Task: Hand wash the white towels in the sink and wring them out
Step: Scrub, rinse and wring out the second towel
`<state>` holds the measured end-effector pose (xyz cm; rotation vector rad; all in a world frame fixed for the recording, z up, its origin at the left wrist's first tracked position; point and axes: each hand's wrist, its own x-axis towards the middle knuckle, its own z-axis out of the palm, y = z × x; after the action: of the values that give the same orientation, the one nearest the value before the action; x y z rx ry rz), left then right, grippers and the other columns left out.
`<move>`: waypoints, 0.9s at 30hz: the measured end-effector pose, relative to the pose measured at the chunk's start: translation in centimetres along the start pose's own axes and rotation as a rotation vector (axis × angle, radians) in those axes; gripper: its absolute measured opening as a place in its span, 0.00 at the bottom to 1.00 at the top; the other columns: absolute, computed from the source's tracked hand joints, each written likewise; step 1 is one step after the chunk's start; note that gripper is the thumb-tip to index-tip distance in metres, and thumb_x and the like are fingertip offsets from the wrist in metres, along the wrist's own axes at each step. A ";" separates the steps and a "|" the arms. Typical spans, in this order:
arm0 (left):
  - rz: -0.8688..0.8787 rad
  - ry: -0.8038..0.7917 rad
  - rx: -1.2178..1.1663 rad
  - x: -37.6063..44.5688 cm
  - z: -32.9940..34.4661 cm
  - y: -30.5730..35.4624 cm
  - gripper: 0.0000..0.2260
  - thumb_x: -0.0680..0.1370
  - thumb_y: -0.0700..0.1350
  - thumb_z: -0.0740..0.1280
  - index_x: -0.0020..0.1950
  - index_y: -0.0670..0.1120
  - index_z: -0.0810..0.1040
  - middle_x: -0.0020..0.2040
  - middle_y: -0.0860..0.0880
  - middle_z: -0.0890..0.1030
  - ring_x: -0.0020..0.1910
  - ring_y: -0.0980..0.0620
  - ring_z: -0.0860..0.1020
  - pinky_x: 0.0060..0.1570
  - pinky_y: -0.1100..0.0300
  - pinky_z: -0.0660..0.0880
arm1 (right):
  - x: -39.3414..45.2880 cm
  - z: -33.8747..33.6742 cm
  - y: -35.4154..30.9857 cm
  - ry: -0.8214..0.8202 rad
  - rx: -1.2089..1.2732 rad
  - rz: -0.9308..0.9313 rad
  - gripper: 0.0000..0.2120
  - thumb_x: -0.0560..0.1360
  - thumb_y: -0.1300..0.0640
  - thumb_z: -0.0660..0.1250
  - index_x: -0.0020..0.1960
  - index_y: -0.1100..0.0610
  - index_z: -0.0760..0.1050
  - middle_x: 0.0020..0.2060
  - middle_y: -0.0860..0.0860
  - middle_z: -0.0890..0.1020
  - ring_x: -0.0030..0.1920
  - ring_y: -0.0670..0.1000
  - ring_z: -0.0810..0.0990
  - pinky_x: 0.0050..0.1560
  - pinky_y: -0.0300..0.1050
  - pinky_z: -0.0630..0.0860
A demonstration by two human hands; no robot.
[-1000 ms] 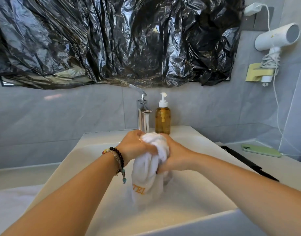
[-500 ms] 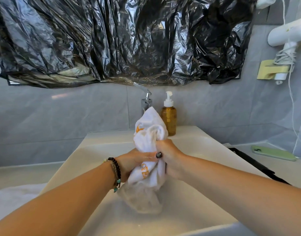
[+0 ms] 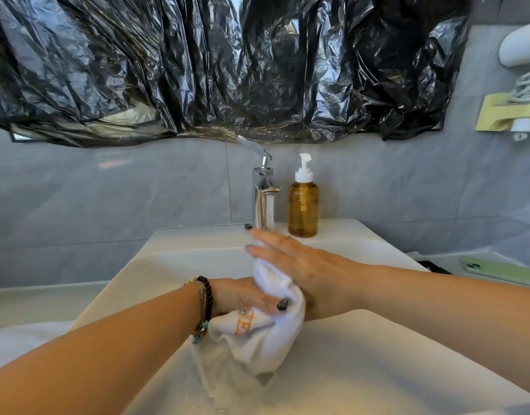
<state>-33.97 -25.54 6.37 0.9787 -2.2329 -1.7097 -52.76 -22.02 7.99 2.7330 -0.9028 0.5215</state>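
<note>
A wet white towel (image 3: 266, 336) with orange lettering is bunched up over the white sink (image 3: 167, 256). Its lower end hangs into the basin. My left hand (image 3: 242, 298), with bead bracelets at the wrist, grips the towel from the left, and its thumb lies across the cloth. The flat palm of my right hand (image 3: 296, 262) presses on the towel's top from the right. Its fingers are straight and point toward the faucet (image 3: 263, 199).
An amber pump soap bottle (image 3: 303, 205) stands right of the faucet on the sink's back ledge. A green phone (image 3: 503, 271) lies on the counter at right. A white hair dryer (image 3: 521, 49) hangs on the wall. Crinkled black plastic (image 3: 227, 64) covers the mirror. More white cloth (image 3: 15, 339) lies at lower left.
The towel has come down from its raised position toward the basin. My right hand has let go of it and slid forward over it with straight fingers, while my left hand keeps its hold.
</note>
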 end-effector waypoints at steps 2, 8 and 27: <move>-0.062 -0.029 0.108 -0.5 -0.1 0.2 0.14 0.71 0.48 0.74 0.52 0.49 0.74 0.48 0.56 0.77 0.47 0.68 0.77 0.51 0.74 0.71 | 1.0 0.1 -0.1 -0.081 -0.036 -0.044 0.51 0.66 0.47 0.79 0.78 0.53 0.52 0.78 0.50 0.49 0.76 0.53 0.56 0.71 0.49 0.66; 0.021 0.202 0.247 -0.1 0.0 1.5 0.11 0.72 0.45 0.69 0.48 0.37 0.80 0.44 0.44 0.77 0.39 0.61 0.76 0.42 0.78 0.67 | 2.8 -0.1 1.1 -0.088 -0.377 -0.084 0.29 0.70 0.49 0.73 0.67 0.56 0.69 0.53 0.55 0.77 0.51 0.59 0.79 0.41 0.51 0.80; 0.081 0.380 0.123 -0.5 -0.5 1.4 0.22 0.59 0.55 0.79 0.44 0.42 0.81 0.31 0.50 0.78 0.30 0.58 0.75 0.38 0.63 0.73 | 3.9 -5.5 2.2 -0.368 0.879 0.573 0.24 0.65 0.58 0.72 0.59 0.43 0.76 0.57 0.45 0.77 0.57 0.47 0.77 0.58 0.47 0.73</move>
<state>-33.89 -25.43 7.89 1.1137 -2.1098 -1.2414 -52.61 -24.09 14.75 3.3724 -1.9763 0.6287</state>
